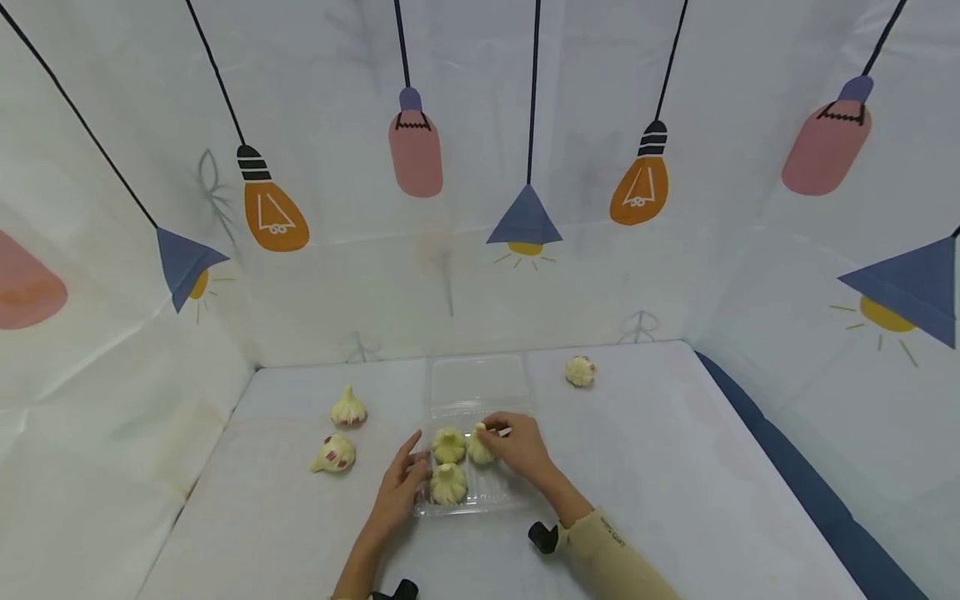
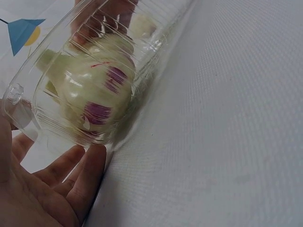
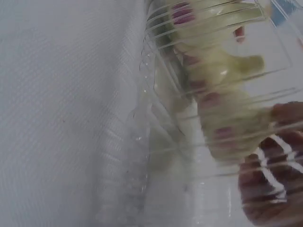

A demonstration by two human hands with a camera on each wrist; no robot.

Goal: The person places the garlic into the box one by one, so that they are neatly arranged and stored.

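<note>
A clear plastic clamshell box [image 1: 495,493] stands on the table with its lid [image 1: 480,379] folded back. Two garlic bulbs [image 1: 448,445] sit in its left half, one behind the other. My right hand [image 1: 519,450] pinches a third garlic bulb [image 1: 481,448] by its stem, in the back right part of the box. Along the left side of the box, my left hand [image 1: 401,486] touches the wall with extended fingers [image 2: 90,177]. Through the ribbed plastic in the left wrist view, a purple-streaked garlic bulb [image 2: 90,90] shows. The right fingertips [image 3: 272,182] appear through the wall in the right wrist view.
Left of the box lie two more garlic bulbs, one upright [image 1: 348,408] and one on its side [image 1: 334,454]. Another garlic bulb [image 1: 581,371] lies at the back right. White curtains [image 1: 337,292] printed with lamps enclose the white table [image 1: 675,467].
</note>
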